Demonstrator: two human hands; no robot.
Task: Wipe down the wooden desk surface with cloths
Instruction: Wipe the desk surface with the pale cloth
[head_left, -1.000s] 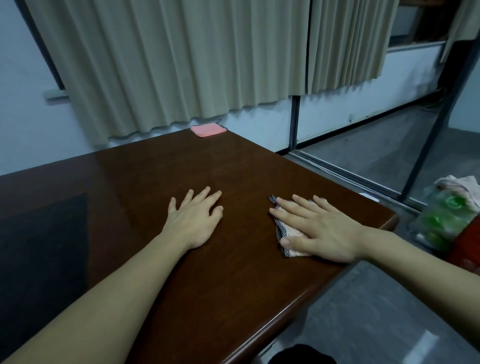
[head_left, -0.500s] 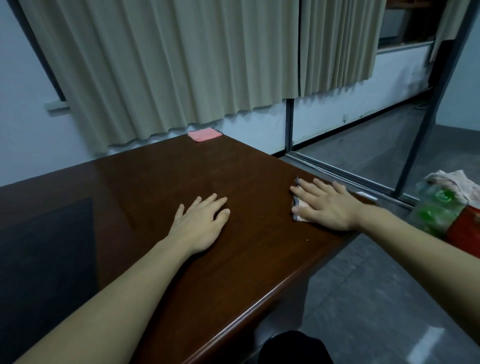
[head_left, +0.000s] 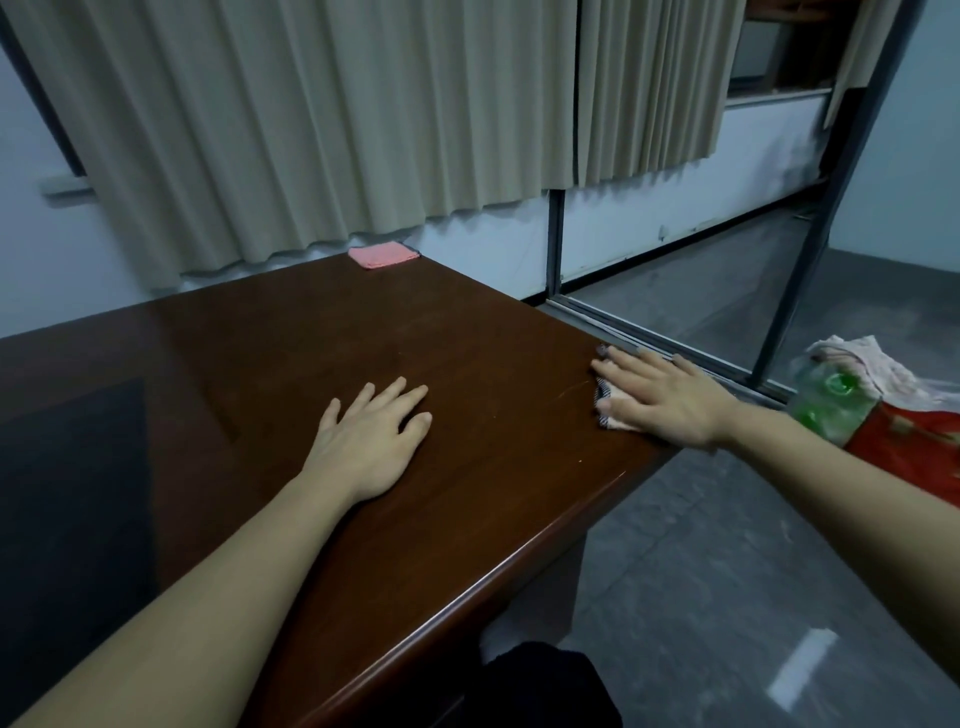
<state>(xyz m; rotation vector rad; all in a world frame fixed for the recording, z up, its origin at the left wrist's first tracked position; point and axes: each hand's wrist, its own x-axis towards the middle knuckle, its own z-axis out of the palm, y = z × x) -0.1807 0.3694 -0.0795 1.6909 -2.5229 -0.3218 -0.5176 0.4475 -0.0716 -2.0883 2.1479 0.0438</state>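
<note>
The dark brown wooden desk fills the left and middle of the view. My right hand lies flat with straight fingers on a pale cloth with a dark checked border, pressing it down at the desk's right edge. Most of that cloth is hidden under the palm. My left hand rests flat on the bare wood near the middle, fingers spread, holding nothing. A folded pink cloth lies at the desk's far corner, by the curtain.
Beige curtains hang behind the desk. A metal post and floor track stand right of the far corner. A red bag with green bottles and a rag sits at the right. Grey floor lies beyond the desk's right edge.
My right hand has slid the checked cloth away from me and rightward along the desk's right edge. My left hand has stayed flat in the same place.
</note>
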